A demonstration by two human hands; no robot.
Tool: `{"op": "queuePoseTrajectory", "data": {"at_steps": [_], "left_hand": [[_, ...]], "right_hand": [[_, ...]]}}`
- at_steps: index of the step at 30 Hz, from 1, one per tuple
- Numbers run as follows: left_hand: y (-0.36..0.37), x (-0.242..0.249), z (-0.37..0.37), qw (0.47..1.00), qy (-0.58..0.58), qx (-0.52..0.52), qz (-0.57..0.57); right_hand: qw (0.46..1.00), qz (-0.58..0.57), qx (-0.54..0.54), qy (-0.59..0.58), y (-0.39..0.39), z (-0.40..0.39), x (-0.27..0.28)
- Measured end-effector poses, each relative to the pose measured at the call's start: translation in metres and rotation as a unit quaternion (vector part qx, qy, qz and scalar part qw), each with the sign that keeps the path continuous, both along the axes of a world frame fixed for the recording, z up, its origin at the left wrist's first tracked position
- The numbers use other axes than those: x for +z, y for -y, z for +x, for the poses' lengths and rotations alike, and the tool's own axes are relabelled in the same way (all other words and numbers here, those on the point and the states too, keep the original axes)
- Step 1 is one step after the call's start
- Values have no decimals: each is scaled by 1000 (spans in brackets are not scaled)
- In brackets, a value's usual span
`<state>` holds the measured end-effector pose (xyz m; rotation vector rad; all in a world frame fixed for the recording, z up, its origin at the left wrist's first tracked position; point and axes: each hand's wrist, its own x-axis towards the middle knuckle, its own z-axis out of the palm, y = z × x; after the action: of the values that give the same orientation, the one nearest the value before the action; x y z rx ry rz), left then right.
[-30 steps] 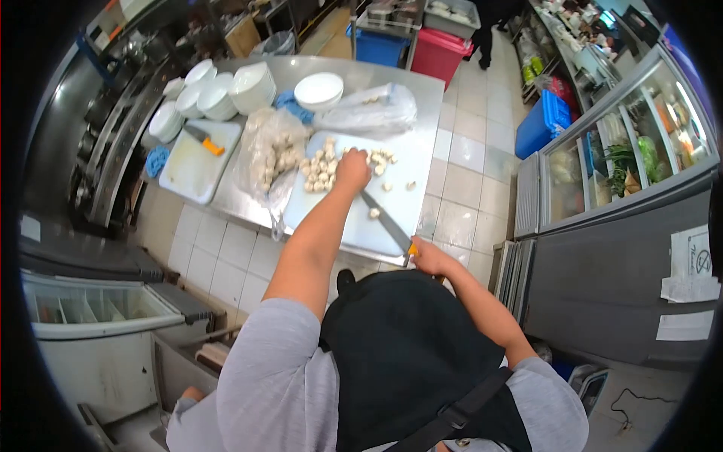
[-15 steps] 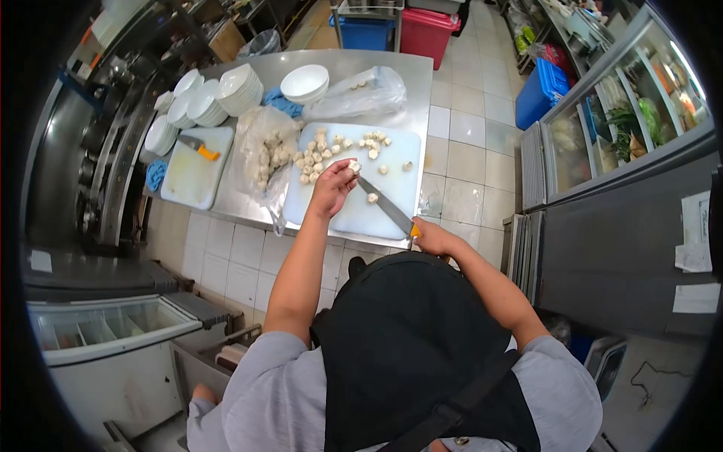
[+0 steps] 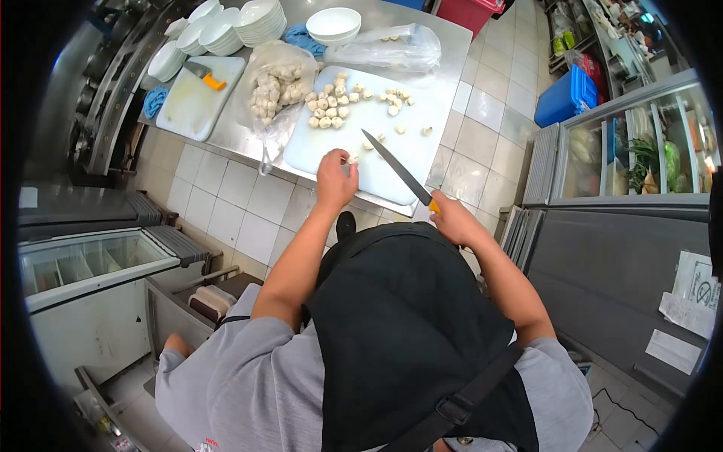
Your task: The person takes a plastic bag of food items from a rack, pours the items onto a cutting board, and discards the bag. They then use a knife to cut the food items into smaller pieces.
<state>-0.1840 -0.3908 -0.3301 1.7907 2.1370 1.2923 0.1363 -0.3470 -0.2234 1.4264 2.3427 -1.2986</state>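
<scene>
My left hand (image 3: 338, 178) is at the near edge of a white cutting board (image 3: 301, 145), its fingers closed round a small whitish piece (image 3: 352, 159) that looks like a mushroom. By its yellow handle, my right hand (image 3: 454, 218) holds a large knife (image 3: 397, 166), the blade pointing up and left over the board. Many round mushroom-like pieces (image 3: 325, 113) lie grouped on the board's far left, with smaller pieces (image 3: 394, 101) to their right. A plastic bag of the same pieces (image 3: 279, 84) sits left of the board.
On the steel table (image 3: 305, 15) are stacked white bowls (image 3: 260, 22), a blue cloth (image 3: 303, 39), a clear bag (image 3: 388, 48), and a second board (image 3: 184, 109) with an orange-handled knife (image 3: 215, 82). A glass-topped fridge (image 3: 640, 151) stands right. Another person's hand (image 3: 178, 345) shows lower left.
The view has shifted, so the table sits higher in it. My left hand has drawn back to the board's near edge with its piece, and the knife blade is now farther from it.
</scene>
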Motion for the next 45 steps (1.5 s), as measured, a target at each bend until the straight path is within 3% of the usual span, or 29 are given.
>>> {"op": "queuePoseTrajectory", "data": {"at_steps": [3,7,11,18,21,24,28,32,35,38,45], "left_hand": [[8,25,-7,994,98,-8,-40],[0,20,4,989,88,-101,-60],[-3,21,13,986,112,-70,-99],[-43,13,11,973,11,-210,-99],[-65,-9,-3,994,-78,-82,-15],[-63,12,-12,999,-32,-24,-20],[-37,11,-8,996,34,-57,-56],[-19,2,13,989,61,-98,-91],[-19,-6,22,989,40,-142,-28],[-12,5,30,993,7,-114,30],[-13,-19,27,989,44,-133,49]], "right_hand": [[999,-43,-13,25,9,12,21],[998,-49,0,47,17,32,19],[996,-41,33,67,25,52,17],[995,-50,-52,68,18,44,21],[995,-48,-65,65,26,46,18],[996,-45,-33,75,34,46,19],[999,-39,1,29,41,54,-3],[998,-2,-12,67,34,44,-4],[996,29,-2,85,36,37,-3],[991,71,27,110,35,35,-3],[973,90,90,191,35,20,35]]}}
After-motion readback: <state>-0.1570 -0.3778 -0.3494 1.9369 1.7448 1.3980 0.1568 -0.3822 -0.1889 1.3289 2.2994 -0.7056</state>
